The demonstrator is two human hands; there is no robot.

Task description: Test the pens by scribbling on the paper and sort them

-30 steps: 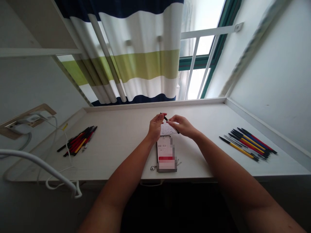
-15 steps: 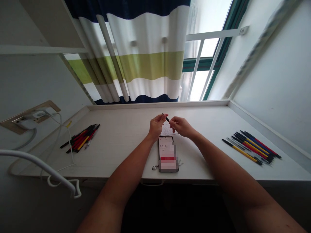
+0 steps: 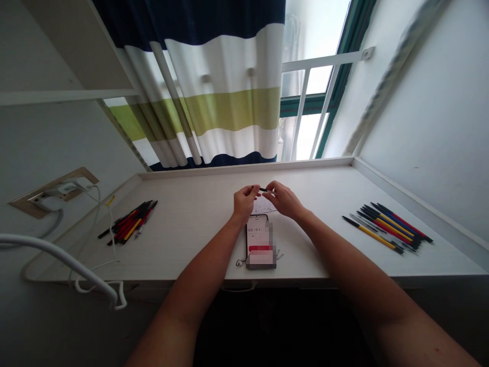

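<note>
Your left hand (image 3: 244, 202) pinched one end of a slim dark pen (image 3: 263, 189) between thumb and fingers, and your right hand (image 3: 284, 198) pinched its other end. The pen was suspended between both hands, above the far part of the white desk (image 3: 191, 214). A sheet of marked paper (image 3: 263, 206) lay beneath your hands, with a phone (image 3: 256, 239) on its near side. Loosely heaped pens (image 3: 132, 225) lay at left; a row of pens (image 3: 378, 238) lay at right

Fingers (image 3: 273, 185) partly hide the pen (image 3: 263, 189) (blocky pixels, the phone (image 3: 256, 240)).
</note>
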